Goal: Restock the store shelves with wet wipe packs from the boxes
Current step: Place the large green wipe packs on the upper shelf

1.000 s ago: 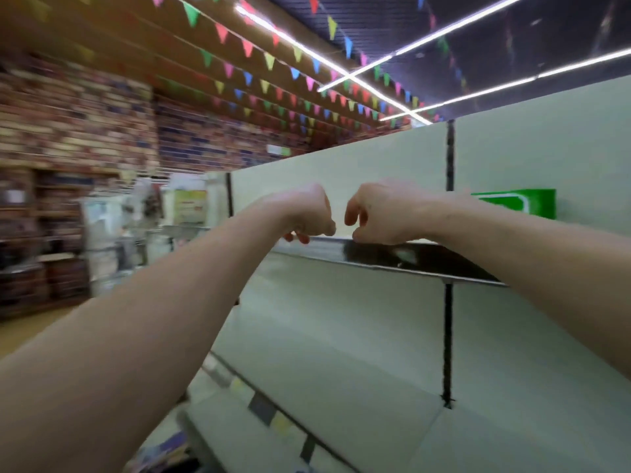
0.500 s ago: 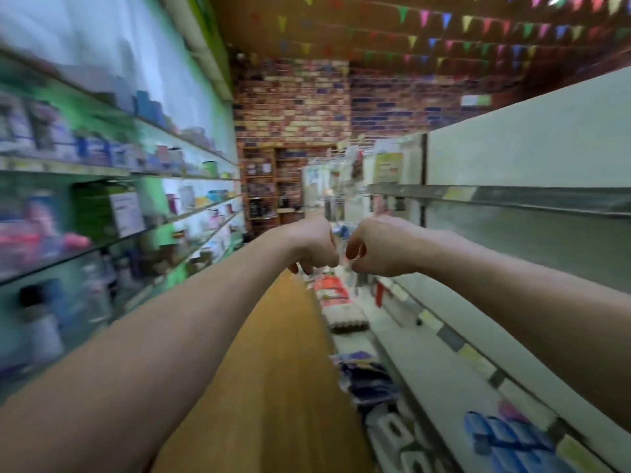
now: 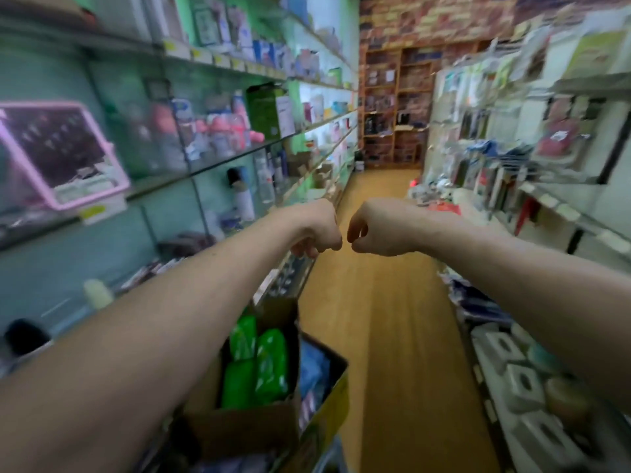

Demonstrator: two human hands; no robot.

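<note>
Both my arms stretch forward down the aisle. My left hand [image 3: 316, 230] and my right hand [image 3: 375, 230] are curled into loose fists side by side, almost touching, and hold nothing. Below my left forearm an open cardboard box [image 3: 246, 428] stands on the floor with several green wet wipe packs [image 3: 269, 367] upright inside. A second box [image 3: 327, 401] right beside it holds blue packs [image 3: 312, 370]. Both hands hover well above and beyond the boxes.
Stocked shelves [image 3: 218, 158] line the left side, with a pink-framed item [image 3: 58, 155] near me. Shelving on the right [image 3: 532, 387] carries white packs low down and hanging goods higher. A wooden floor [image 3: 382, 319] runs to brick-backed shelves at the far end.
The view has swung left, from the empty pale shelf unit to looking down the aisle. The boxes of packs have come into sight. My fists stay together out front.
</note>
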